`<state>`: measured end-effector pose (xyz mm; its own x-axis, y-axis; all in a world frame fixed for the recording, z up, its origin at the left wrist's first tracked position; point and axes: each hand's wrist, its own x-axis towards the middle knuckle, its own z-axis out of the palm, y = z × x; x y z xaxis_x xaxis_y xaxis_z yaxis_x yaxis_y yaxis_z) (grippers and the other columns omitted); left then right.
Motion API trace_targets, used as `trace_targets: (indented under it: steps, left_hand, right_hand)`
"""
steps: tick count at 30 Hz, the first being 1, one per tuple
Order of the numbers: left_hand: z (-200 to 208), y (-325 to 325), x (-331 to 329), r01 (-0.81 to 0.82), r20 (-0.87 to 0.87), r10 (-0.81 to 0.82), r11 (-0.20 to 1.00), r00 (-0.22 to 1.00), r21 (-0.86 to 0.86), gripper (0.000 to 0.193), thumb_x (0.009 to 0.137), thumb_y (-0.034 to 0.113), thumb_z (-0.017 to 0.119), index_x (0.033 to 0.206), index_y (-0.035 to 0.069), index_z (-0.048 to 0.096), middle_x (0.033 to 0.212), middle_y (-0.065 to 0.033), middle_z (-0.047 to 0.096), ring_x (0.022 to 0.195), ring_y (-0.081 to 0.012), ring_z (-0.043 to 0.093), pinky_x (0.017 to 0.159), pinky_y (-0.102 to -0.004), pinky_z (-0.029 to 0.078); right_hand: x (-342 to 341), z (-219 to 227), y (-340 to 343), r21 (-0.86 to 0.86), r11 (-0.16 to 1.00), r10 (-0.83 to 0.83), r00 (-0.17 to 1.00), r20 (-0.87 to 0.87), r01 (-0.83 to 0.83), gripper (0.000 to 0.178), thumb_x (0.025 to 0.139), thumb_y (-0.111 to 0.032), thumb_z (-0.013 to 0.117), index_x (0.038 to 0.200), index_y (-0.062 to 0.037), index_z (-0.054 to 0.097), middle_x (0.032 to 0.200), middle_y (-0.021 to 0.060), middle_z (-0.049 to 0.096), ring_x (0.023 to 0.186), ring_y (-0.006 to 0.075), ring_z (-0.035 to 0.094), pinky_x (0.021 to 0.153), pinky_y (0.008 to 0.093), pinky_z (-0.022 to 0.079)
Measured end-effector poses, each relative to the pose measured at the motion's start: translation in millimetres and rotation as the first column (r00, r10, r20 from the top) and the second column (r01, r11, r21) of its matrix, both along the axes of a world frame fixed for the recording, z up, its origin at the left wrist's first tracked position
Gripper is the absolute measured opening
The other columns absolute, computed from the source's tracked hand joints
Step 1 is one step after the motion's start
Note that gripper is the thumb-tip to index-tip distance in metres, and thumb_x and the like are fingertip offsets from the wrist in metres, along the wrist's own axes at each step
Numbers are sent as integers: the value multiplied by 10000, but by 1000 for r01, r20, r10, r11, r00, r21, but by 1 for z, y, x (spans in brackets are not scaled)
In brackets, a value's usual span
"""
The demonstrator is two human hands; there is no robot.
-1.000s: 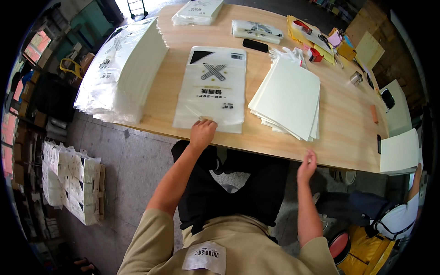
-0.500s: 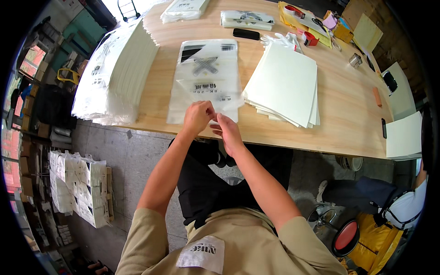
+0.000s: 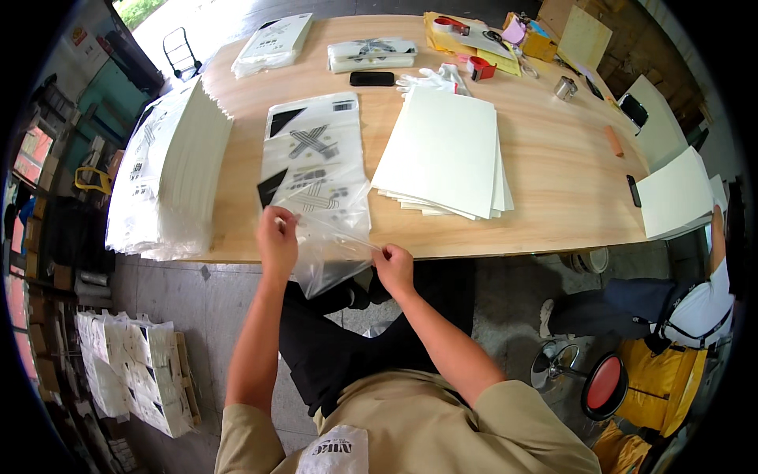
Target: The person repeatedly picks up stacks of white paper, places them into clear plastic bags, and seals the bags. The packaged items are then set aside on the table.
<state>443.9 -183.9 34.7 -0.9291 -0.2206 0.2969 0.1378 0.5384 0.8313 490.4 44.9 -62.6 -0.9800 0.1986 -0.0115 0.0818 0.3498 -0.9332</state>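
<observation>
A clear printed plastic bag [image 3: 324,207] is stretched between my two hands at the table's front edge, its lower part hanging past the edge. My left hand [image 3: 277,237] is closed on one side of the bag. The other side is pinched by the fingers of my right hand [image 3: 392,265]. Beneath and beyond it lies another printed plastic bag [image 3: 314,118], flat on the table. Just right of these rests a fanned stack of white paper sheets [image 3: 442,150]. On the left stands a tall stack of filled, printed bags [image 3: 170,174].
On the wooden table [image 3: 560,209] lie a black phone [image 3: 372,79], white gloves [image 3: 433,80], a red tape dispenser [image 3: 481,69] and a metal cup [image 3: 565,88]. More packs [image 3: 272,41] lie at the back. A person [image 3: 695,308] with paper is at the right, near a red-seated stool [image 3: 604,387].
My hands have moved apart and lifted a plastic bag, now spread between them. The left went left, the right lower. The whole view has shifted somewhat.
</observation>
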Motion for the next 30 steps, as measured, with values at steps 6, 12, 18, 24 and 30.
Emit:
trace_targets:
  steps: [6, 12, 18, 24, 30]
  left_hand:
    - [11, 32, 41, 197, 29, -196, 944, 980, -264, 107, 863, 57, 684, 967, 72, 664, 890, -101, 641, 666, -291, 617, 652, -392, 516]
    - [23, 66, 66, 134, -91, -232, 793, 969, -594, 113, 825, 75, 666, 928, 123, 659, 925, -46, 628, 692, -285, 652, 583, -390, 551]
    - [39, 104, 100, 284, -94, -386, 803, 918, -524, 130, 816, 98, 661, 940, 105, 623, 890, -48, 574, 663, -265, 636, 535, -375, 541]
    - [53, 137, 138, 430, -94, -513, 793, 853, -431, 161, 822, 102, 691, 974, 89, 644, 898, -55, 567, 673, -266, 624, 539, -370, 544]
    - [45, 141, 148, 401, 22, -427, 828, 904, -391, 147, 831, 75, 682, 969, 69, 631, 906, -94, 580, 689, -307, 641, 571, -374, 548]
  right_hand:
    - [18, 14, 23, 103, 991, -77, 995, -62, 83, 280, 868, -275, 625, 784, -12, 668, 640, 187, 610, 652, 401, 632, 622, 453, 492]
    - [80, 99, 29, 137, 986, 29, 722, -692, 92, 106, 799, 67, 627, 890, 20, 653, 982, 167, 668, 845, 360, 631, 749, 406, 526]
    - [71, 73, 23, -63, 901, 422, 900, -110, -430, 215, 879, 26, 544, 1060, 44, 659, 1062, 191, 689, 964, 331, 673, 876, 373, 532]
    - [29, -18, -13, 313, 947, 267, 727, -633, -75, 391, 938, -66, 615, 1322, -27, 551, 1027, 140, 662, 971, 246, 614, 869, 322, 480]
    - [41, 35, 1, 201, 907, 400, 907, -135, -370, 418, 930, -96, 630, 1336, -36, 549, 1046, 136, 651, 942, 251, 605, 824, 340, 494]
